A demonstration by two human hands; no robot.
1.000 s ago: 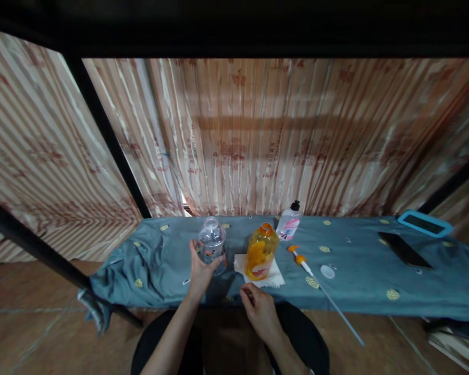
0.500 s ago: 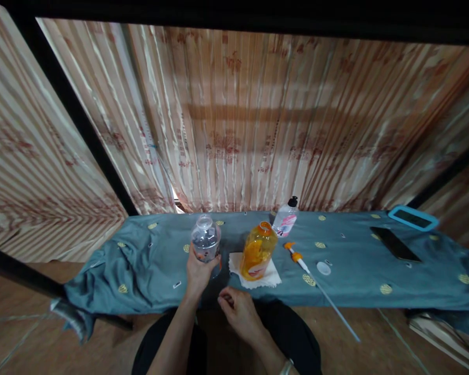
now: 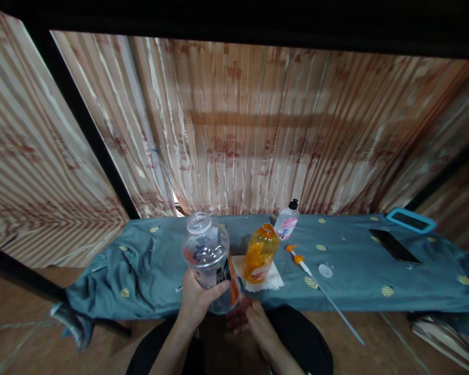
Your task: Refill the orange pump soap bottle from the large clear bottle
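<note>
Clear plastic, empty and uncapped, the round bottle (image 3: 207,255) is lifted off the blue-draped table (image 3: 347,281), the left hand (image 3: 197,299) wrapped around its side. The right hand (image 3: 250,320) cups loosely under its base; support there firmly, keeping the mouth upright.

1. You can read no text anywhere here.
2. The clear bottle (image 3: 208,255) carries an orange-and-black label, too blurred to read.
3. The orange bottle (image 3: 259,252) and the small bottle (image 3: 286,224) show labels, lettering too small to read.
</note>
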